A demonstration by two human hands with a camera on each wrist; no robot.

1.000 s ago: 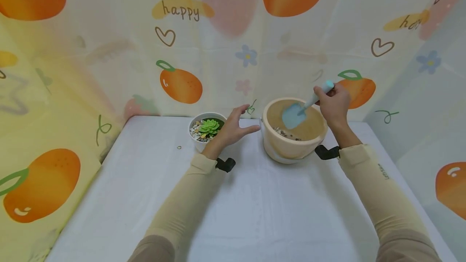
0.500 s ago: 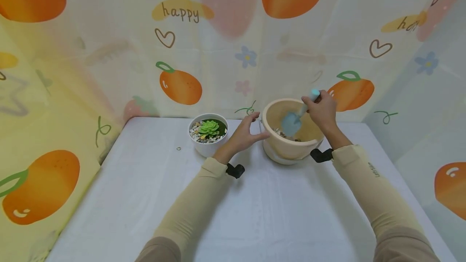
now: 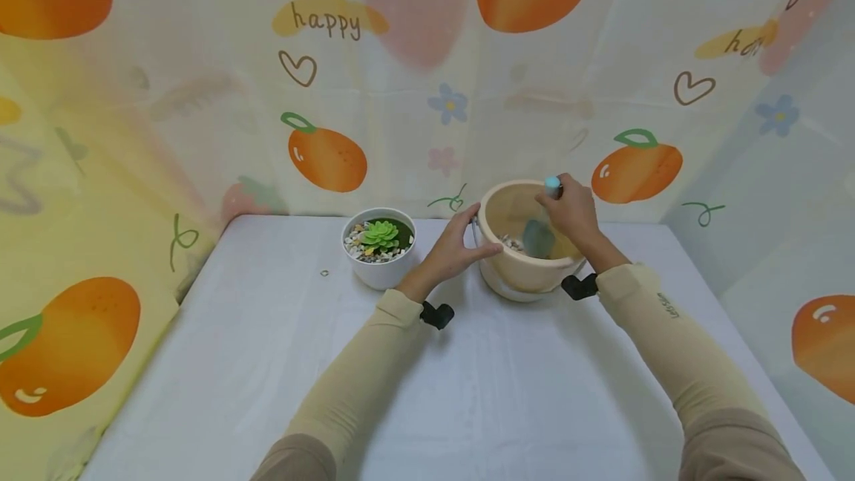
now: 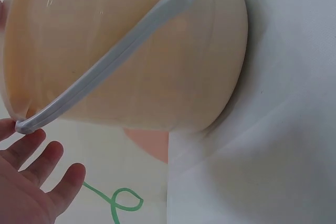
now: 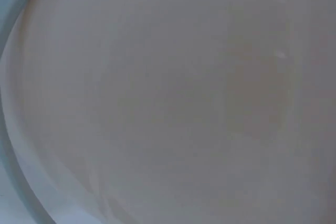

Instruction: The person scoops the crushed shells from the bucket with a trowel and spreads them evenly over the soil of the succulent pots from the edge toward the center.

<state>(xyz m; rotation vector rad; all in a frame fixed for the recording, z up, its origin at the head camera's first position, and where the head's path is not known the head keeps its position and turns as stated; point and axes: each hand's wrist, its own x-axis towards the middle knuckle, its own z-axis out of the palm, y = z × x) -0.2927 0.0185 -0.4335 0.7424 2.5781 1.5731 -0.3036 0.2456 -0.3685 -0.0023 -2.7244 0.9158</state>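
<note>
My right hand (image 3: 573,208) grips the light-blue handle of a small shovel (image 3: 537,240), whose blade points down inside a cream bucket (image 3: 510,278). Small pebbles (image 3: 510,243) lie at the bottom of the bucket. At its left rim, my left hand (image 3: 449,254) has thumb and fingers spread against the edge. In the left wrist view, the fingers (image 4: 65,187) are extended beside the end of the grey bucket handle (image 4: 105,74). The right wrist view is filled by the blurred bucket wall (image 5: 168,98); neither hand nor shovel shows there.
Left of the bucket stands a white pot (image 3: 378,273) holding a green succulent (image 3: 380,234) among pebbles. A tiny ring-like piece (image 3: 324,273) lies on the white tablecloth (image 3: 427,392). A fruit-print curtain (image 3: 401,117) rises directly behind the table.
My right hand has moved left and down, lowering the shovel blade deeper into the bucket and tipping it more upright. My left hand has moved right from beside the pot to the bucket's rim.
</note>
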